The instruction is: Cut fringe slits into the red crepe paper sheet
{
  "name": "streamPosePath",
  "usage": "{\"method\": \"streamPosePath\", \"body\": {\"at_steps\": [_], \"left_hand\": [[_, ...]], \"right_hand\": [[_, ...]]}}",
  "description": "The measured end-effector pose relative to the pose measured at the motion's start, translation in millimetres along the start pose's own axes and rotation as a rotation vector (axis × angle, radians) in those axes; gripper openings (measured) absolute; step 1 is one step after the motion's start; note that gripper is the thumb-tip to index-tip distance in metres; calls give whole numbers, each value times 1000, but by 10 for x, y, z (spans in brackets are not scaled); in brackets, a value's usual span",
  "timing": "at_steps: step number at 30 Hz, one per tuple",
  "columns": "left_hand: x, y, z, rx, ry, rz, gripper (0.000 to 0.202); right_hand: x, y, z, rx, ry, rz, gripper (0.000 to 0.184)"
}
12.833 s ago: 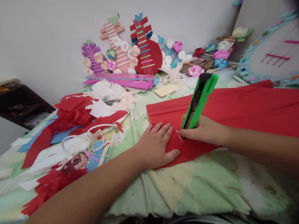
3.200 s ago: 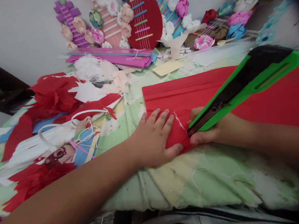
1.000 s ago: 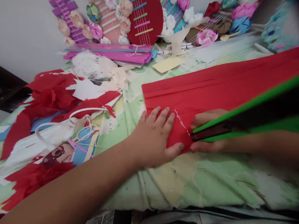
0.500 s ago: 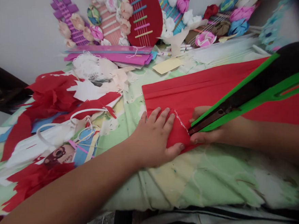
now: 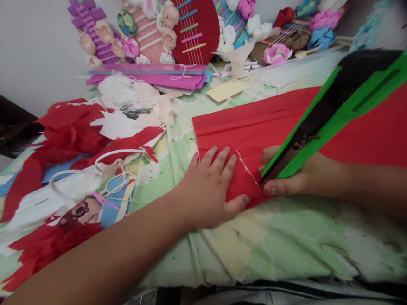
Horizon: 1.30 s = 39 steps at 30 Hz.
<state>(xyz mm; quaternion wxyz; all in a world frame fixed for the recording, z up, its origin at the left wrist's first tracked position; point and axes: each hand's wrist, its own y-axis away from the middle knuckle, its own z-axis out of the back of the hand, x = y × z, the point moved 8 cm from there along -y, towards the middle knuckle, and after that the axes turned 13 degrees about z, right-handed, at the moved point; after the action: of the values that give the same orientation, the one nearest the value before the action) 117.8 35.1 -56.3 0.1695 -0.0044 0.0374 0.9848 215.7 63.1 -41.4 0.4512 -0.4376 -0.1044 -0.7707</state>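
My left hand (image 5: 211, 189) lies flat with its fingers spread, pressing on the left end of a folded red sheet (image 5: 243, 124), perhaps crepe paper. In my right hand (image 5: 289, 176) is a green and black utility knife (image 5: 313, 121), pinched low near its dark metal front. Its tip touches the red sheet close to the near edge. A ragged white line (image 5: 248, 165) runs across the sheet from beside my left fingers down to the knife tip. My right fingers partly hide the knife's front end.
Red scraps (image 5: 72, 127), white string (image 5: 117, 93) and a white strap (image 5: 62, 181) clutter the left. Behind stand instrument-shaped crafts (image 5: 196, 27) with paper flowers. A cream paper piece (image 5: 227, 90) lies beyond the sheet. A green patterned cloth (image 5: 231, 257) covers the table.
The knife tip has moved slightly toward me and right, and the white line reaches further down. The knife's rear end has tilted upward. My left hand stays in place.
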Motion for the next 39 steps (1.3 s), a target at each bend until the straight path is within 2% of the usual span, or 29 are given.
{"method": "streamPosePath", "body": {"at_steps": [19, 27, 34, 39], "left_hand": [[-10, -1, 1, 4, 1, 1, 76], [-10, -6, -3, -20, 9, -15, 76], [-8, 4, 11, -12, 8, -10, 76], [-3, -8, -6, -13, -8, -12, 76]], "right_hand": [[21, -20, -14, 6, 23, -16, 31], [110, -2, -49, 31, 177, 96, 34], [-23, 32, -7, 14, 154, -36, 33], [-64, 55, -18, 23, 146, -72, 32]]}}
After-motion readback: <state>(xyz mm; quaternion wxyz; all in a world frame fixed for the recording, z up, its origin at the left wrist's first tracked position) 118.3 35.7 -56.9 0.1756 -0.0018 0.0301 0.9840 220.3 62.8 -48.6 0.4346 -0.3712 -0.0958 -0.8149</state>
